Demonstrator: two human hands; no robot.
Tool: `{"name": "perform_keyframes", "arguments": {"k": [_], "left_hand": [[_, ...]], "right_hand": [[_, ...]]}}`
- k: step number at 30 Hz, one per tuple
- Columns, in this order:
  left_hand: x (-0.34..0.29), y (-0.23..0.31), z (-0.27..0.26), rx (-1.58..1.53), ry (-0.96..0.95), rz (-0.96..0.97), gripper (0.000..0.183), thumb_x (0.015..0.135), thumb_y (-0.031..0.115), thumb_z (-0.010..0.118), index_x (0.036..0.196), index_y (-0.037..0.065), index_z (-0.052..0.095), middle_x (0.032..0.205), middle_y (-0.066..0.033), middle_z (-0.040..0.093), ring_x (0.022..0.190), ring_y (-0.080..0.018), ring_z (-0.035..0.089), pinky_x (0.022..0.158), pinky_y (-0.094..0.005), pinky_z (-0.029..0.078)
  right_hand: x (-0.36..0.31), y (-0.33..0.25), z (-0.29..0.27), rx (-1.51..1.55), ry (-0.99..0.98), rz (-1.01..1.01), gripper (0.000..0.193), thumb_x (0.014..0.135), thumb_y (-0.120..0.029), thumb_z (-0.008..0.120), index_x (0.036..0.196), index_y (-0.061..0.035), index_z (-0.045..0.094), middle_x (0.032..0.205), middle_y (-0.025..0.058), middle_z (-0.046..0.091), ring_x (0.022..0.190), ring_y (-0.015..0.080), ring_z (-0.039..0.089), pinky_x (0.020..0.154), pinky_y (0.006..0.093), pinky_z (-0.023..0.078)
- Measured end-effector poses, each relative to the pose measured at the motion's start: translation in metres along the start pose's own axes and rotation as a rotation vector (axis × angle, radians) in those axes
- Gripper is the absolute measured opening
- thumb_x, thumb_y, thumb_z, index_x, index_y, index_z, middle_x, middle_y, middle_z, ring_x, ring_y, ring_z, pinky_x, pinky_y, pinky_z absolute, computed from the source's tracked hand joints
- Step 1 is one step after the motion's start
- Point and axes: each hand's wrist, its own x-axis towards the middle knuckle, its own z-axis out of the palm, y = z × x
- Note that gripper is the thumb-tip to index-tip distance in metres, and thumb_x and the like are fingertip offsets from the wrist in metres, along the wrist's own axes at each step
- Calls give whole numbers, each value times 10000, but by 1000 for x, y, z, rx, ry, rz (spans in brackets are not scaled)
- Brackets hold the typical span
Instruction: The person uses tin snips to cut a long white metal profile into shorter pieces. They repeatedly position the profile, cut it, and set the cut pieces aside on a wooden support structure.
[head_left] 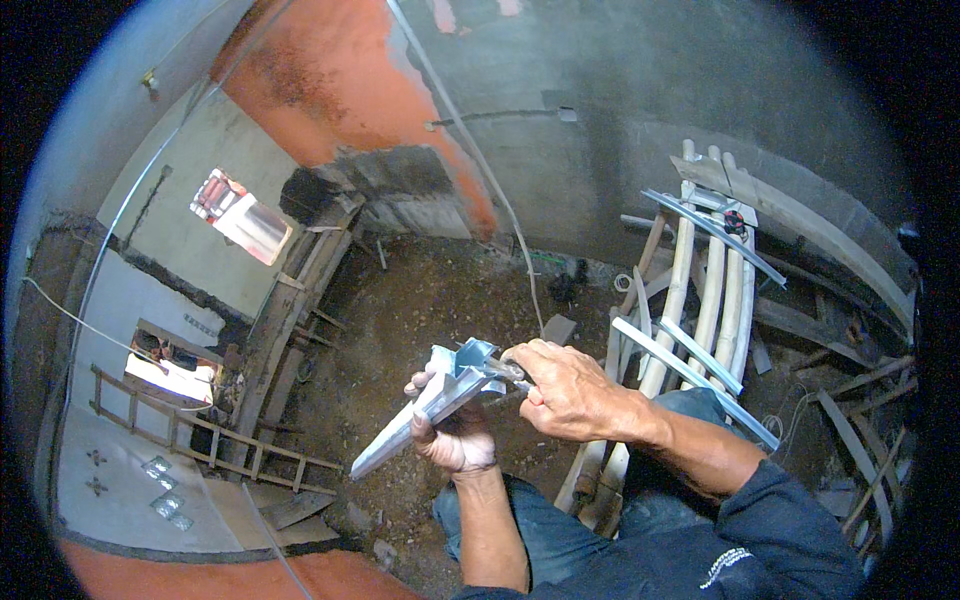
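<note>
My left hand [458, 440], palm up, is closed round a piece of galvanized metal channel [392, 438]. The channel points down to the left, and its folded, flared end [466, 362] faces my right hand. My right hand [580, 392] is curled round a metal tool [512, 372] that meets this flared end. Most of the tool is hidden by the fingers, so its exact kind does not show. Both hands are in front of my knees, above the dirt floor.
To the right, long pale poles [684, 270] carry several metal channels [690, 380] and a small dark red-and-black object [735, 222]. Boards [845, 325] lie beyond them. At left, a wooden ladder [214, 432] lies by the wall. A cable [480, 165] hangs down the far wall.
</note>
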Motion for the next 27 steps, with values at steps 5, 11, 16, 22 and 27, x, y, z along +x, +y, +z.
{"name": "perform_keyframes", "arguments": {"k": [5, 11, 16, 22, 27], "left_hand": [[-2, -4, 1, -12, -31, -41, 468, 780, 88, 769, 1206, 95, 575, 1252, -67, 615, 1258, -286, 547, 1098, -548, 461], [-2, -2, 2, 31, 6, -73, 446, 779, 94, 768, 1175, 122, 566, 1209, -45, 619, 1213, -304, 559, 1112, -547, 433], [-1, 0, -3, -17, 1, -87, 437, 786, 118, 759, 1189, 155, 594, 1268, -45, 599, 1257, -315, 515, 1125, -550, 386], [-1, 2, -5, -23, -59, -116, 428, 792, 156, 761, 1201, 162, 633, 1379, -99, 555, 1340, -345, 446, 1140, -566, 331], [-1, 1, 1, -30, -125, -142, 441, 827, 155, 726, 1255, 137, 622, 1450, -160, 489, 1381, -353, 386, 1148, -574, 319]], "right_hand": [[1, 0, -1, -16, 21, -49, 367, 779, -124, 564, 1122, 7, 554, 933, 220, 590, 910, 417, 595, 819, 517, 486], [3, 0, -6, -35, 12, -133, 313, 790, -133, 573, 1071, 3, 552, 879, 215, 584, 834, 429, 609, 759, 522, 507], [7, 1, -12, -6, -78, -152, 219, 792, -126, 564, 969, 1, 547, 862, 227, 603, 780, 437, 622, 709, 531, 522], [10, -1, -13, 26, -54, -157, 186, 780, -127, 558, 917, -2, 553, 777, 229, 618, 734, 452, 628, 683, 539, 522], [13, -3, -18, 41, -97, -127, 162, 759, -138, 559, 859, -10, 567, 745, 234, 629, 712, 452, 630, 665, 540, 522]]}}
